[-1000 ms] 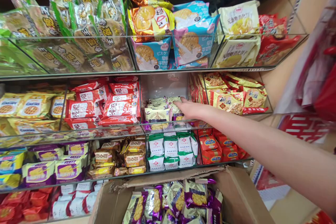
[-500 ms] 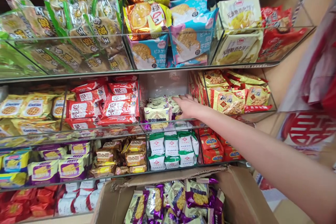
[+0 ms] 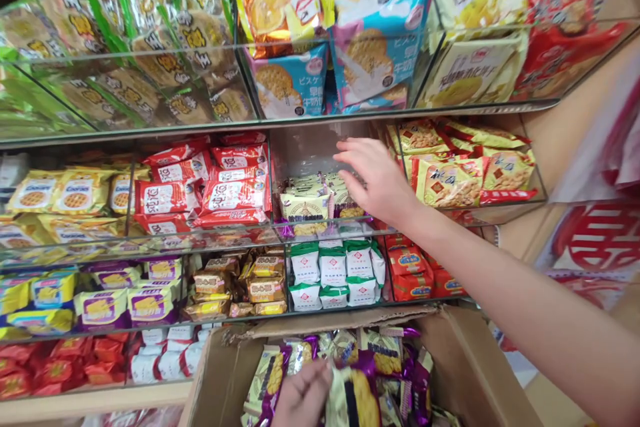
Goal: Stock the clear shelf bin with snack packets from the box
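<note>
My right hand (image 3: 376,180) reaches into the middle shelf compartment, fingers apart and holding nothing. It hovers just above a row of cream-and-purple biscuit packets (image 3: 306,208) lined up there. Low in the view, my left hand (image 3: 301,395) is closed on the edge of a biscuit packet (image 3: 353,397), cream and purple with a biscuit picture. This packet is over the open cardboard box (image 3: 480,363), which holds several loose packets (image 3: 383,352) of the same sort.
Clear dividers separate the neighbouring compartments: red packets (image 3: 233,183) to the left, yellow-and-red packets (image 3: 445,180) to the right. White-and-green packets (image 3: 333,273) sit below. A glass shelf edge (image 3: 300,121) runs overhead, with blue biscuit bags (image 3: 373,60) on it.
My right hand has lifted off the shelf packets, its fingers raised. My left hand has come into view at the box, gripping a packet. The view has shifted slightly.
</note>
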A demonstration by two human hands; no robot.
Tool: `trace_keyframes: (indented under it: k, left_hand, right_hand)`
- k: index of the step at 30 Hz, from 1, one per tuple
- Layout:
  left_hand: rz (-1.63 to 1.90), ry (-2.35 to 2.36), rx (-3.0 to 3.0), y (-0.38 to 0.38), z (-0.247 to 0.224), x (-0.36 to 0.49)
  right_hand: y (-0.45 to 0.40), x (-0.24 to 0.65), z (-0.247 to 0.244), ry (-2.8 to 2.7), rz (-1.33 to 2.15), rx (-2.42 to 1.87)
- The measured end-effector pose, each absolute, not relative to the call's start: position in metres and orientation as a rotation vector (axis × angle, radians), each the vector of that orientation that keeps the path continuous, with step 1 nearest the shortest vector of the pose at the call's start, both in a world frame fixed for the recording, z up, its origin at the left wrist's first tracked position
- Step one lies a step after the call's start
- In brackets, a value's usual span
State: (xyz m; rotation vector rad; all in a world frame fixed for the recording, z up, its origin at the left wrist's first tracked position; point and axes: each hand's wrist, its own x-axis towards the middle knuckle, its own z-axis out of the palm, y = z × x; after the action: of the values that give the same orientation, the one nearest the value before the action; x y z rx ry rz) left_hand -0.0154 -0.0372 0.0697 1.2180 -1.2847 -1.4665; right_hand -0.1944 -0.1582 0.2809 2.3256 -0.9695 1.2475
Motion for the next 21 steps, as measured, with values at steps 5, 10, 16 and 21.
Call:
trace_keyframes:
  k: [5, 10, 16, 21]
  left_hand:
    - [-1.482, -0.478, 0.824, -0.045, 0.109, -0.032]
    - [-1.487, -0.533, 0.805, -0.045, 0.119, -0.043]
    - [-1.386, -0.722, 0.932, -0.054, 0.105, -0.046]
    - [-0.899, -1.087, 1.288, -0.054, 0.090, -0.040]
  right_hand:
    - [-0.077, -0.186, 0.196, -1.329, 1.672, 2.451]
    - [-0.067, -0.178, 0.130, -1.889, 1.824, 2.704]
    - [-0.066, -0.169, 0.114, -1.972, 2.081, 2.499]
    - [-0.054, -0.159, 0.087, -1.994, 2.362, 2.596]
